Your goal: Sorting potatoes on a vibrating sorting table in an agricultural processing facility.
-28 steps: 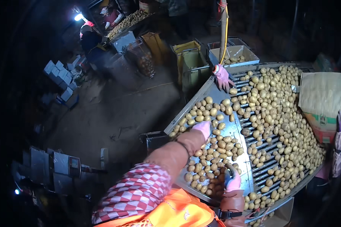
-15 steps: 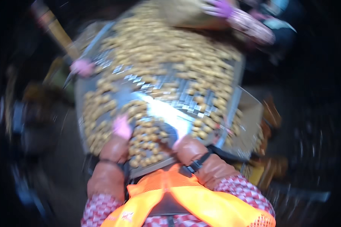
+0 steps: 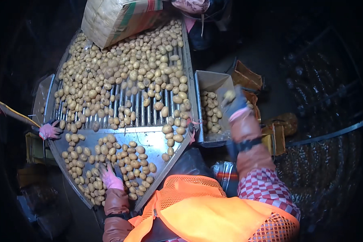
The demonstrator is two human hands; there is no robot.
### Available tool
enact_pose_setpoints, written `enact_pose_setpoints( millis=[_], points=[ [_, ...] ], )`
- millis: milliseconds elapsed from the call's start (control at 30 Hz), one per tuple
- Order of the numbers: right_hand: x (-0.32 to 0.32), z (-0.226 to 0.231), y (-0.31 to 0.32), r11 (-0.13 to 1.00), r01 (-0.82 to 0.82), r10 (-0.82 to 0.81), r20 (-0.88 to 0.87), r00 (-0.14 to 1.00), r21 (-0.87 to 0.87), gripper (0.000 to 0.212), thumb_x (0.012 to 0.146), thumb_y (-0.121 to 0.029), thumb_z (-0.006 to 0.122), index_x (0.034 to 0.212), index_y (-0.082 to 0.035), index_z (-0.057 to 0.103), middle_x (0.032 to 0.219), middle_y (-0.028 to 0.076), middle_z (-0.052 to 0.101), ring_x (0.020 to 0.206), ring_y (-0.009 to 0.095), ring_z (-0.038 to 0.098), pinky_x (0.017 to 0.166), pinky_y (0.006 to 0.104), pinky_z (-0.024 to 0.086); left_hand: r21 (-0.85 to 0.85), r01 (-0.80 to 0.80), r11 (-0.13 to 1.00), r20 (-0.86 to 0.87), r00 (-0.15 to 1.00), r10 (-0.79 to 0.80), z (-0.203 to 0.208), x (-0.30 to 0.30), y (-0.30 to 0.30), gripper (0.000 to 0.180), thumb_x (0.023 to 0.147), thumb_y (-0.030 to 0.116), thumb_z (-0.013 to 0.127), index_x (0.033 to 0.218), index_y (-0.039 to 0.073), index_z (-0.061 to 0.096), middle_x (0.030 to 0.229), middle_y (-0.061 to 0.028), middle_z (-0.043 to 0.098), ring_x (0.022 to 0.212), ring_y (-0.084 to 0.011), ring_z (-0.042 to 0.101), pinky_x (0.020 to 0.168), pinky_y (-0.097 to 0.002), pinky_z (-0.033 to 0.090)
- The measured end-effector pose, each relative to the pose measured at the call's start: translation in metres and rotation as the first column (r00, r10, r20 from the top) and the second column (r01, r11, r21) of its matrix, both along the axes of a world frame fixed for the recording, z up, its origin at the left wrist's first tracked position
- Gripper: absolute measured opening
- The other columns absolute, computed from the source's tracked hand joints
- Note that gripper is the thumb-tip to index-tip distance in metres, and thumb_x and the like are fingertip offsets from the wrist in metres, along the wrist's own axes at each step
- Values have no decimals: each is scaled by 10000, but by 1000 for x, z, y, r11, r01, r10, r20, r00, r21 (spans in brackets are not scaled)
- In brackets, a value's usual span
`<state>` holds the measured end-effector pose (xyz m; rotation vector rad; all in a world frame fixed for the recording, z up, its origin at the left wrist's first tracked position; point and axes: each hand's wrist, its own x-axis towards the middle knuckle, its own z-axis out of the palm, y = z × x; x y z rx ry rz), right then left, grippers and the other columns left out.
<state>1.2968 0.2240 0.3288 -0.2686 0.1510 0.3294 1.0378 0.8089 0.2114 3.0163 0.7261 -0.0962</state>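
My left hand (image 3: 111, 176), in a pink and dark glove, rests on the potatoes (image 3: 135, 163) spread over the near metal part of a sorting table (image 3: 149, 139). Its fingers are apart, with nothing gripped. Out to the right, my right hand (image 3: 237, 106) reaches over a side bin (image 3: 214, 82) that has potatoes in its bottom. A single potato (image 3: 229, 95) shows at its fingertips, blurred by motion; the hand seems closed on it. Farther off, many more potatoes (image 3: 105, 76) cover a slatted grate (image 3: 145, 115).
A large sack (image 3: 115, 20) is tipped onto the grate's far end, with another person's sleeve (image 3: 191, 5) beside it. Another gloved hand (image 3: 49, 131), not mine, touches the table's left edge. Right of the bin lie brown and yellow crates (image 3: 246, 76). A metal rim bounds the table.
My right hand has swung from the table out over the side bin, now with a potato. My left hand stays among the potatoes. The view has turned to the right.
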Motion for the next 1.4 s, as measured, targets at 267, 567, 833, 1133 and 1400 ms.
enact_pose_setpoints(
  millis=[267, 567, 833, 1133, 1400],
  points=[
    [6, 8, 70, 893, -86, 208, 236, 949, -441, 550, 1031, -380, 509, 1484, -82, 418, 1464, 111, 499, 1164, 231, 591, 729, 270, 547, -213, -36, 976, 86, 995, 56, 24, 1, -12, 505, 837, 100, 578, 1341, 62, 580, 1409, -265, 507, 1316, -424, 479, 1118, -476, 382],
    [-94, 14, 275, 295, -602, 671, -288, 683, -742, 512, 991, -360, 601, 1384, -47, 502, 1103, 121, 645, 756, 166, 639, 615, 266, 536, -95, 263, 960, 273, 934, -229, 46, -56, -41, 468, 865, 448, 643, 1253, 187, 646, 1348, -153, 576, 1332, -352, 463, 1119, -630, 275],
    [-96, -88, 261, -170, -449, 736, -416, 534, -877, 516, 972, -149, 625, 1429, -16, 427, 1201, 158, 638, 901, 196, 657, 746, 301, 545, -143, -427, 893, 76, 895, 440, 26, -121, -18, 410, 769, 136, 655, 1175, 181, 693, 1293, -58, 622, 1262, -331, 521, 1080, -532, 339],
    [-163, -76, 383, -350, 75, 936, -346, 56, -934, 559, 934, -355, 662, 1394, -79, 504, 1146, 203, 683, 1045, 314, 670, 923, 399, 509, -282, 237, 930, 245, 955, -169, 40, 52, -42, 494, 824, 162, 649, 1313, 155, 579, 1361, -102, 551, 1335, -325, 444, 1148, -553, 250],
    [-136, -84, 329, -52, -576, 894, -295, 336, -816, 426, 983, -194, 634, 1362, -17, 550, 1210, 75, 676, 996, 146, 646, 808, 263, 516, -193, 361, 912, 214, 923, -320, 51, -57, -31, 490, 763, 94, 630, 1248, 164, 622, 1265, -100, 582, 1264, -286, 488, 1068, -517, 344]
  ],
)
